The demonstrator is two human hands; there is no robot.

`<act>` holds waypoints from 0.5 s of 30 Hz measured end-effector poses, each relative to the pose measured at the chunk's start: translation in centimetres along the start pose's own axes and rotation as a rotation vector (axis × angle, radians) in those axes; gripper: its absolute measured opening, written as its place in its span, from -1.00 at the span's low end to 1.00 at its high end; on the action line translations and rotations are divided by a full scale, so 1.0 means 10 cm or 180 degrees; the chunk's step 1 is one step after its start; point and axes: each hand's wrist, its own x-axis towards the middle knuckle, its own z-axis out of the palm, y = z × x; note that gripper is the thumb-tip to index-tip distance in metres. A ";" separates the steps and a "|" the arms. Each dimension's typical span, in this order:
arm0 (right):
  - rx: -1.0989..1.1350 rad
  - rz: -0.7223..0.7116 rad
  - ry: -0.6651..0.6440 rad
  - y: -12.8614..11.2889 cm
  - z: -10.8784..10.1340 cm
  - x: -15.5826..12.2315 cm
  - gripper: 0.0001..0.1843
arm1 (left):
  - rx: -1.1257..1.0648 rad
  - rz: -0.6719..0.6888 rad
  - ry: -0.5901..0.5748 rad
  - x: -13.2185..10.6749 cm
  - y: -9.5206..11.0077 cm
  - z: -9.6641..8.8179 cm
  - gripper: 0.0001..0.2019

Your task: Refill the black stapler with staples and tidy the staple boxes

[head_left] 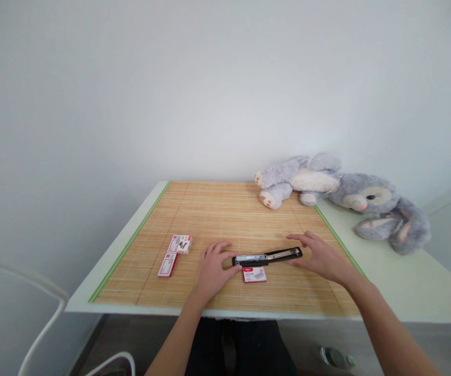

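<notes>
When viewed from the near edge of the table (413, 292), first a red-and-white box (254, 277), flat on the bamboo mat (288, 297). Just beyond, overlapping its far edge in this view, the black stapler (268, 256), swung wide open with metal track facing up; no telling whether resting on the box. At its left end, the left hand (213, 269), pinching with thumb and forefinger. Around its right end, the right hand (319, 256), fingers spread and unclenched; contact too small to make out. Likeliest trouble: a twist at the hinge, from support at one end alone, or a nipped fingertip, from a slip of that pinch. Possibly also a shoved box, from pressing down off-centre. Farther left, more small boxes (168, 265), seemingly touching. Beyond those, to the right, a toy rabbit (315, 180), stretched out before the wall (210, 94).
</notes>
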 end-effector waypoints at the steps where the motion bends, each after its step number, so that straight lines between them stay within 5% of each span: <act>1: 0.0068 0.0049 -0.0101 0.13 -0.03 -0.03 -0.32 | -0.0011 -0.0003 0.0001 0.00 0.00 0.00 -0.70; 4: 0.0381 0.0066 -0.0274 0.35 -0.06 -0.07 -0.50 | -0.0038 -0.0012 -0.0002 0.00 0.00 0.00 -0.71; 7: 0.0709 0.0027 -0.0209 0.31 -0.07 -0.05 -0.53 | -0.0035 -0.0012 -0.0010 0.00 0.01 0.00 -0.71; 15: 0.1283 -0.0454 -0.0132 -0.46 -0.11 0.20 -0.66 | -0.0014 0.0001 -0.0027 0.01 0.01 -0.01 -0.71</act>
